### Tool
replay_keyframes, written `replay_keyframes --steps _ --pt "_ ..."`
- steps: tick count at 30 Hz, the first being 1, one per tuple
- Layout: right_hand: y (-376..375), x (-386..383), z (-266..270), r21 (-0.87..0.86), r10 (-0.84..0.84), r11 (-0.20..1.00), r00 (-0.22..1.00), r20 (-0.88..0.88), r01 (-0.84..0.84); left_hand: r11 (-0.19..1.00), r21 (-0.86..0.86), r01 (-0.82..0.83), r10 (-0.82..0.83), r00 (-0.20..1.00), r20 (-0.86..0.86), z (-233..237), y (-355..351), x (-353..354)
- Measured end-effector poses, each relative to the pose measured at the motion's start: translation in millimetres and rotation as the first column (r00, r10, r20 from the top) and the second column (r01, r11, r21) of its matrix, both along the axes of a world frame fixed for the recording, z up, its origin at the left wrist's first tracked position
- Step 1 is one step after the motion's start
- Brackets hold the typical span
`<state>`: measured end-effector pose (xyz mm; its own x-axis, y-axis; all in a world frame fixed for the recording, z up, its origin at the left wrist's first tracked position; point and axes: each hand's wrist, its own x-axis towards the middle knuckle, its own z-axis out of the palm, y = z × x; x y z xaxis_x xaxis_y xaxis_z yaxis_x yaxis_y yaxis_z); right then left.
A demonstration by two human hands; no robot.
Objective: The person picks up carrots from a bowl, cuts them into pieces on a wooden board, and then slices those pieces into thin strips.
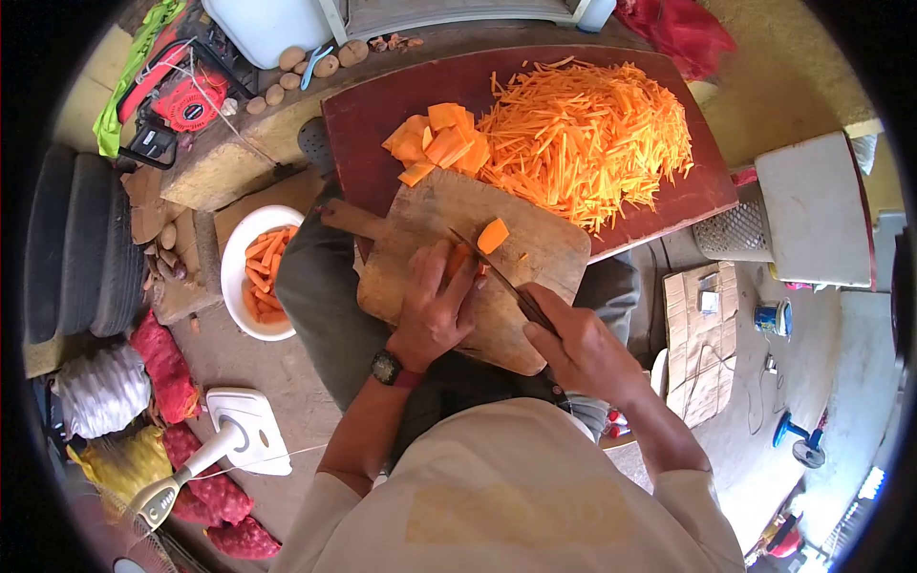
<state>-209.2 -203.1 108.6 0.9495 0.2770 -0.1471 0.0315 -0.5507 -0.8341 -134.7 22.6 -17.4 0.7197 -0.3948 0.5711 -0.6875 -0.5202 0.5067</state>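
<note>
On my lap lies a wooden cutting board (411, 229) with a handle at its upper left. My left hand (437, 306), a watch on its wrist, presses a carrot (458, 260) against the board, its fingers bent over it. My right hand (585, 342) grips the handle of a knife (514, 286), whose blade runs up and left beside the left fingertips. One cut carrot piece (493, 235) rests just beyond the blade. Past the board, carrot slices (441, 141) are stacked next to a large heap of carrot strips (597, 134).
A dark red board (363, 115) carries the slices and strips. At my left stands a white basin (232, 263) holding peeled carrots (263, 272). Further left are tires (91, 248), net sacks (162, 368) and a white scale (258, 430). Flattened cardboard (702, 363) lies at the right.
</note>
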Motion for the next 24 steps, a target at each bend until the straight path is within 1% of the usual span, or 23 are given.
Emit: replay_keyframes --steps 1,4,6,8,10,11,14,17,22,24 --pt "0.0 3.3 -10.2 -0.013 0.005 1.0 0.999 0.038 -0.004 1.0 -0.016 0.006 -0.007 1.0 -0.005 1.0 -0.9 -0.5" --pt "6.6 20.1 -28.8 -0.007 -0.024 1.0 0.999 0.042 0.024 0.999 -0.031 0.011 -0.01 1.0 0.025 -2.5 -2.1 -0.8" --pt "9.5 30.6 -42.1 0.034 -0.021 0.999 0.998 0.055 0.019 0.999 -0.044 0.01 -0.009 0.999 0.037 -4.4 -1.1 0.1" --pt "9.7 33.8 -45.5 0.044 -0.022 0.999 0.998 0.053 0.02 0.997 -0.073 0.008 -0.007 1.0 0.012 -3.8 0.3 -1.2" --pt "8.3 33.6 -44.6 0.023 -0.038 0.999 0.998 0.041 0.037 0.998 -0.065 0.014 -0.011 0.999 0.038 1.8 1.1 -0.1" --pt "6.7 31.2 -42.1 0.034 -0.041 0.999 0.998 0.04 0.039 0.998 -0.062 0.014 -0.01 0.999 0.053 3.6 1.6 1.3" --pt "1.8 12.3 -25.3 0.063 -0.031 0.998 0.999 0.026 0.03 0.998 -0.059 -0.018 0.017 1.0 -0.024 0.7 6.5 -5.8" --pt "-1.6 -5.6 0.4 0.066 -0.035 0.997 0.999 0.013 0.034 0.998 -0.056 -0.033 0.037 0.997 0.065 1.7 4.1 -3.1" --pt "-3.5 -21.1 26.1 0.012 -0.036 0.999 0.995 -0.092 0.037 0.996 -0.089 -0.014 0.018 0.999 0.041 7.0 1.1 -1.1" --pt "-2.3 -21.6 22.4 0.029 -0.037 0.999 0.997 -0.07 0.04 0.997 -0.072 -0.014 0.016 0.999 0.033 7.0 3.6 -2.1"
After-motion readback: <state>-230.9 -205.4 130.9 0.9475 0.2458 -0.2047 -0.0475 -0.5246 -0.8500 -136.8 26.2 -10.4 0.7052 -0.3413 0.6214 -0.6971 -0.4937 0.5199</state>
